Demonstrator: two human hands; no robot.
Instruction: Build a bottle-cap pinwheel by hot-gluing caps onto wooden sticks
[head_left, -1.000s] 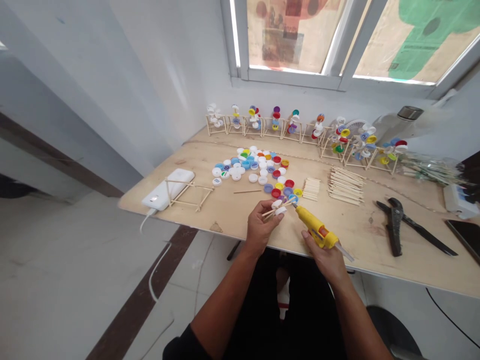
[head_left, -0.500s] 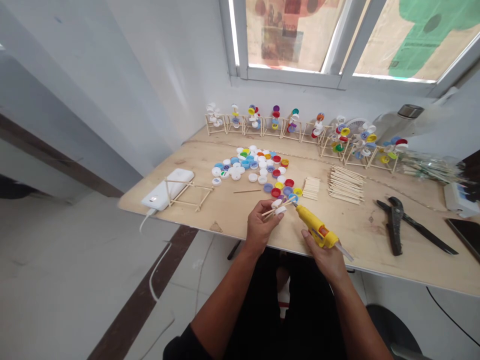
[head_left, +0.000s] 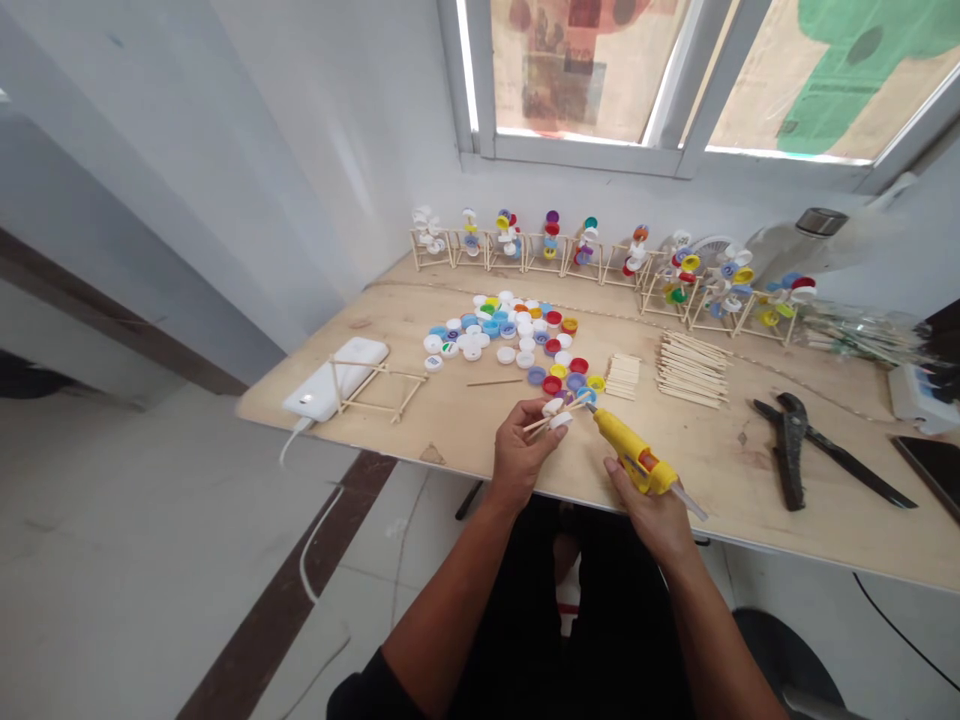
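Observation:
Pinched in my left hand (head_left: pixel 519 458) is a small assembly of wooden sticks with white bottle caps (head_left: pixel 560 420) on it, held above the table's front part. My right hand (head_left: pixel 660 522) is wrapped round a yellow glue gun (head_left: pixel 628 448), a clear glue stick poking out of its back. The gun's nozzle points left and meets or nearly meets the stick ends; I cannot tell whether it touches. Just behind the hands lie loose coloured bottle caps (head_left: pixel 575 382), partly covered by the assembly.
Finished-looking cap wheels on stick frames (head_left: pixel 551 245) line the wall. Stick piles (head_left: pixel 691 368) lie right of the caps, with black cutters (head_left: pixel 793 452) beyond. At left, a stick frame (head_left: pixel 395 412) leans by a white power bank (head_left: pixel 322 388). The table edge (head_left: pixel 450 465) runs along the front.
The glue gun has shifted very slightly to the right at its nozzle. My left hand and the assembly look almost unmoved.

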